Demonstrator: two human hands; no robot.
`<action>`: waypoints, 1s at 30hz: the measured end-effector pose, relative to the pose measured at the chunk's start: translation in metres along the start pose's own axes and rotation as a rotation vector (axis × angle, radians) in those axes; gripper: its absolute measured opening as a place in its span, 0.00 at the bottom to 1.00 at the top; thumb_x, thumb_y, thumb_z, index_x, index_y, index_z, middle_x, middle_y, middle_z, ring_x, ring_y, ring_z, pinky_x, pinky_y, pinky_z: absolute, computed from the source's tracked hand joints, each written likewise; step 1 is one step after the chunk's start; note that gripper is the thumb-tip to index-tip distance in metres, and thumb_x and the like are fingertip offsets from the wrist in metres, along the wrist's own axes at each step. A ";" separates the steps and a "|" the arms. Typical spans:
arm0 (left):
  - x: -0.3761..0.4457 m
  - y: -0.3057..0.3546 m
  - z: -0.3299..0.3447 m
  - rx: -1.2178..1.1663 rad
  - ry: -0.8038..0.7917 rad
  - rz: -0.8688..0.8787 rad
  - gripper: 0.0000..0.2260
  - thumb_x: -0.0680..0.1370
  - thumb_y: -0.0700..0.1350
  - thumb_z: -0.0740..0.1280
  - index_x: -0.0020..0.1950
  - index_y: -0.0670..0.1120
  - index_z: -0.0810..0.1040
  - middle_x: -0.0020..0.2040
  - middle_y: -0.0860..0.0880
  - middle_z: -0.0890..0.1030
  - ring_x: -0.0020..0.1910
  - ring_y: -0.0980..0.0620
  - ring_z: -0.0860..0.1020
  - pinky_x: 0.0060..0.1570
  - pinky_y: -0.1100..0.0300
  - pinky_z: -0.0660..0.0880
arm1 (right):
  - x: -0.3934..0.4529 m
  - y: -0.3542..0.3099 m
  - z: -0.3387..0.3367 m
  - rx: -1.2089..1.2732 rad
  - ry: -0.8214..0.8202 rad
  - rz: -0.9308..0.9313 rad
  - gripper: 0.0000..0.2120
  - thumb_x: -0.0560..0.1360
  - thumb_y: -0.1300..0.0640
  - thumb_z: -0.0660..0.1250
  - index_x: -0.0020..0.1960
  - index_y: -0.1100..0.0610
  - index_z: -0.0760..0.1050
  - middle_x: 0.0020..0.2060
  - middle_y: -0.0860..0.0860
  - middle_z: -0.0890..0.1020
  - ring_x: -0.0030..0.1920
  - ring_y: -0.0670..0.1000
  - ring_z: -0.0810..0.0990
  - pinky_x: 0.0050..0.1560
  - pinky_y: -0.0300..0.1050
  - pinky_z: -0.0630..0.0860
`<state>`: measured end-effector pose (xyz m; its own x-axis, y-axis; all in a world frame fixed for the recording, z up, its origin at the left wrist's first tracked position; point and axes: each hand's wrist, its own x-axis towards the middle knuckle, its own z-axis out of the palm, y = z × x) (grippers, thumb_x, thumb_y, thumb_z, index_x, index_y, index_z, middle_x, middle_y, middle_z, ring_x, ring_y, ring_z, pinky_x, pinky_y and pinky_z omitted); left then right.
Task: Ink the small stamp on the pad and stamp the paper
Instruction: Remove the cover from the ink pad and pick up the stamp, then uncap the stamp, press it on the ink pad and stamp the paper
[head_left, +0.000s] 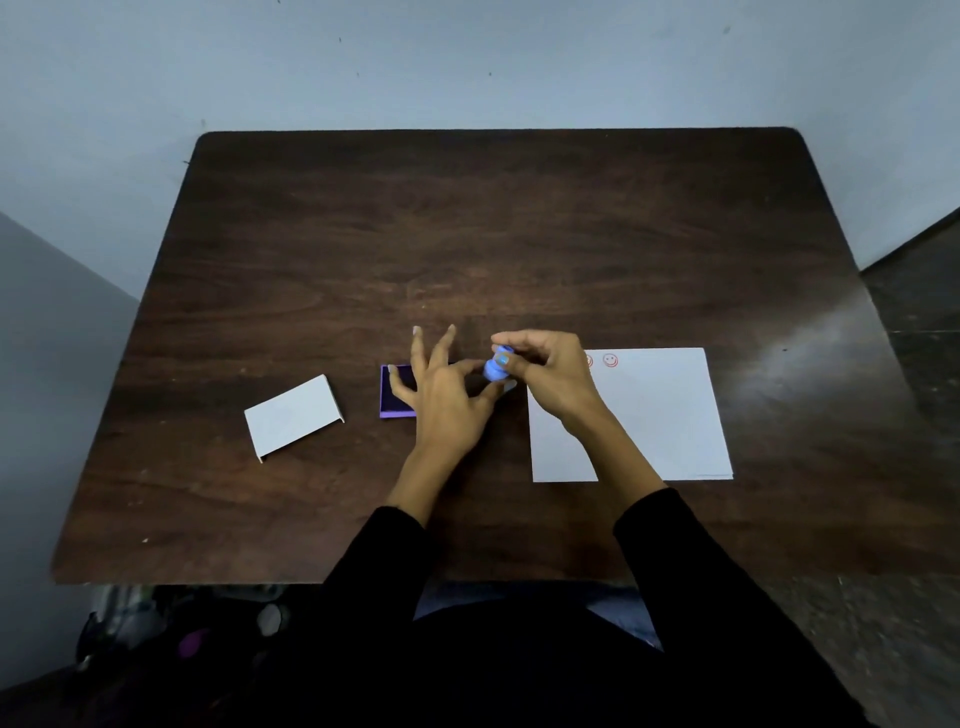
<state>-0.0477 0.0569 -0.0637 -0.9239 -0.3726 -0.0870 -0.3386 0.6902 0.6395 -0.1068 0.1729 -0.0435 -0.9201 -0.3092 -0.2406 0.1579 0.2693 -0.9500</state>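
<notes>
- The dark wood counter (467, 234) fills the view; its whole far half lies bare, and so does the near left corner.
- White paper (670, 415) lies right of centre, its near edge well in from the counter's front edge, with two red smiley prints (611, 360) at its far left corner.
- A white lid (292, 415) lies tilted at the left, apart from everything.
- The purple ink pad (397, 392) sits between lid and paper, partly under the left hand (447, 400), whose fingers are spread wide over it.
- The right hand (550, 371) pinches the small blue stamp (496, 366), held above the counter just right of the pad, the left thumb and forefinger touching its base.
</notes>
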 end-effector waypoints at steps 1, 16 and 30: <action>0.001 0.000 0.000 -0.007 -0.002 0.003 0.14 0.71 0.56 0.71 0.53 0.51 0.82 0.75 0.49 0.63 0.77 0.48 0.43 0.68 0.35 0.39 | 0.001 -0.001 -0.002 -0.014 -0.028 -0.002 0.13 0.73 0.68 0.67 0.56 0.63 0.78 0.53 0.59 0.82 0.54 0.53 0.81 0.54 0.43 0.79; -0.036 -0.006 0.024 0.195 0.007 0.229 0.18 0.73 0.59 0.65 0.60 0.54 0.78 0.78 0.47 0.52 0.74 0.46 0.35 0.67 0.36 0.33 | 0.001 -0.022 -0.020 1.197 -0.021 0.315 0.09 0.77 0.62 0.61 0.54 0.58 0.77 0.47 0.57 0.84 0.48 0.53 0.84 0.44 0.42 0.83; 0.011 -0.072 -0.058 0.316 -0.071 0.046 0.53 0.56 0.63 0.77 0.75 0.46 0.58 0.78 0.43 0.54 0.77 0.47 0.45 0.73 0.46 0.37 | 0.004 -0.007 0.037 0.443 0.123 0.151 0.11 0.74 0.64 0.67 0.56 0.62 0.77 0.48 0.55 0.83 0.46 0.47 0.83 0.49 0.40 0.81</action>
<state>-0.0234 -0.0335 -0.0663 -0.9458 -0.3001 -0.1242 -0.3247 0.8677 0.3764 -0.0984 0.1357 -0.0451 -0.9063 -0.1795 -0.3826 0.4061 -0.1194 -0.9060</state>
